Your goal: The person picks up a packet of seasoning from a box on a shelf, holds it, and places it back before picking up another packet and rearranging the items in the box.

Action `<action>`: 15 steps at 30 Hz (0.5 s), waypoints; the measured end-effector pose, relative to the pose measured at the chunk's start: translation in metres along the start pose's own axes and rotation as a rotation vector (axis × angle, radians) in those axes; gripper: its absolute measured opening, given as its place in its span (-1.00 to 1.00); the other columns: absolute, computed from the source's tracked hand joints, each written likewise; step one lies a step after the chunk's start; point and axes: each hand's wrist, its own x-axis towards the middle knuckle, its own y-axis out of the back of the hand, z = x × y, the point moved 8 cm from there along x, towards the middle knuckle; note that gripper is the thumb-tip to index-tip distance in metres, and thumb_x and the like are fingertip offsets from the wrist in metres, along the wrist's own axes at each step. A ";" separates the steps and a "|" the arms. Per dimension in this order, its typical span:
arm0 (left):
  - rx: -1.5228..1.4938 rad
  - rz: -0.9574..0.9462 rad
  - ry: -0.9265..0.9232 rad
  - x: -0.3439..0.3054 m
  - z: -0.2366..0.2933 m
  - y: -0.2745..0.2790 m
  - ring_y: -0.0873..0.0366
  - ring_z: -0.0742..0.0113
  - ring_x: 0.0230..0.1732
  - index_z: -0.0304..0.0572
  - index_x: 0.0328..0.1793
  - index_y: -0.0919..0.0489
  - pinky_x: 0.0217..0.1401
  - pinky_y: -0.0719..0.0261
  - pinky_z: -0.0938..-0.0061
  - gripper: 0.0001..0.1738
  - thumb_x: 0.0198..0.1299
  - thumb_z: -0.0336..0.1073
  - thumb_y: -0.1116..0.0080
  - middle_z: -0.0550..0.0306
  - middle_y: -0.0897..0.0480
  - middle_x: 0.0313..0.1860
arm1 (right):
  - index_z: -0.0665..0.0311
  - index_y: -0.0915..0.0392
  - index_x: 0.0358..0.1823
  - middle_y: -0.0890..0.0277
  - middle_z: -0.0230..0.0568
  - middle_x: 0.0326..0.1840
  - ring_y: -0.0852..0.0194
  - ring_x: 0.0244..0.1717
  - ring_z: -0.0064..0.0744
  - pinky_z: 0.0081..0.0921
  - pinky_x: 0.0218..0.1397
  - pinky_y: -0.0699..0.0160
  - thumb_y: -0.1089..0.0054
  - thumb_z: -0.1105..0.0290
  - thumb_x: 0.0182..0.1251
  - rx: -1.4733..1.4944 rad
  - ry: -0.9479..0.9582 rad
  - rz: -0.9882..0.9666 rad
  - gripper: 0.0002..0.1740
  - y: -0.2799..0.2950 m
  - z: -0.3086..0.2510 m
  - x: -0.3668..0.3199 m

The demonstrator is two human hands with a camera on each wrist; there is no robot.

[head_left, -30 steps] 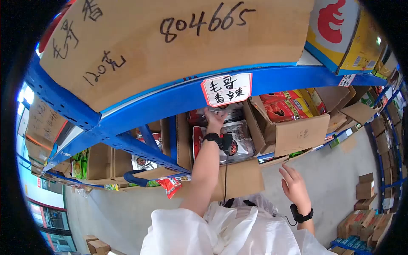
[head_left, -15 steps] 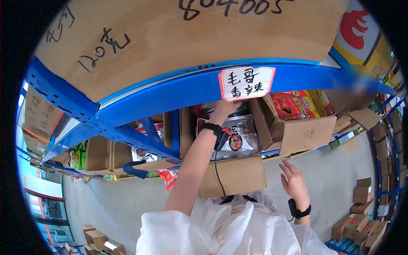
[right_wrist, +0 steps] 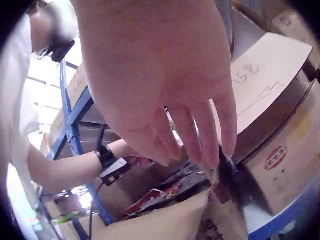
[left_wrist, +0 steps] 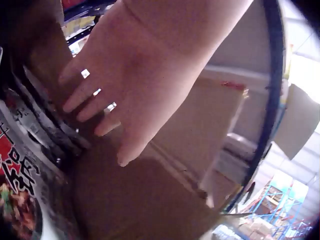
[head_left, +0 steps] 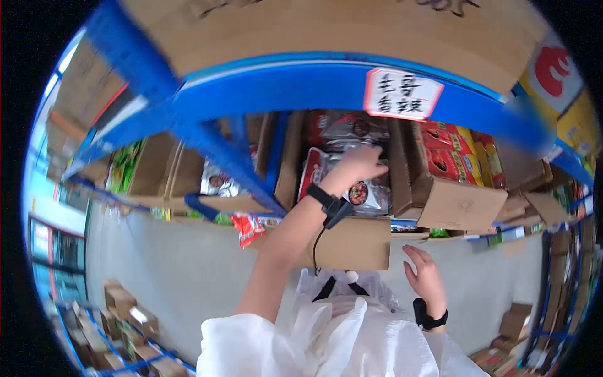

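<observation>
My left hand (head_left: 361,168) is over an open cardboard box (head_left: 355,244) on the shelf, its fingers loosely extended with nothing in them. Silver and red food pouches (head_left: 375,201) with a picture of a dish fill the box below and behind it. In the left wrist view the fingers (left_wrist: 92,102) are spread apart, beside the edges of several upright pouches (left_wrist: 25,172). My right hand (head_left: 427,276) hangs in front of the shelf, below the neighbouring box's flap. The right wrist view shows its relaxed fingers (right_wrist: 205,135) holding nothing.
A blue shelf beam (head_left: 282,94) with a handwritten label (head_left: 402,94) crosses above the box. To the right, another box (head_left: 461,204) holds red and yellow packets (head_left: 446,160). A blue brace (head_left: 217,157) slants on the left. A red packet (head_left: 248,230) hangs from the lower edge.
My left hand has come out from under the beam, back over the nearer pouches. The view has shifted, so the beam sits higher and more of the box shows. The right hand stays idle.
</observation>
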 end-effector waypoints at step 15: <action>-0.278 0.437 0.314 -0.323 -0.075 -0.036 -0.56 -0.08 -0.11 -0.23 0.00 -0.55 -0.06 -0.52 0.20 -0.61 0.15 -0.12 -0.13 -0.14 -0.60 -0.13 | 0.37 -0.53 -0.09 -0.55 0.03 -0.10 -0.49 -0.06 0.03 -0.27 0.04 -0.45 -0.13 0.46 0.17 0.280 0.451 -0.448 -0.73 -0.106 -0.147 0.023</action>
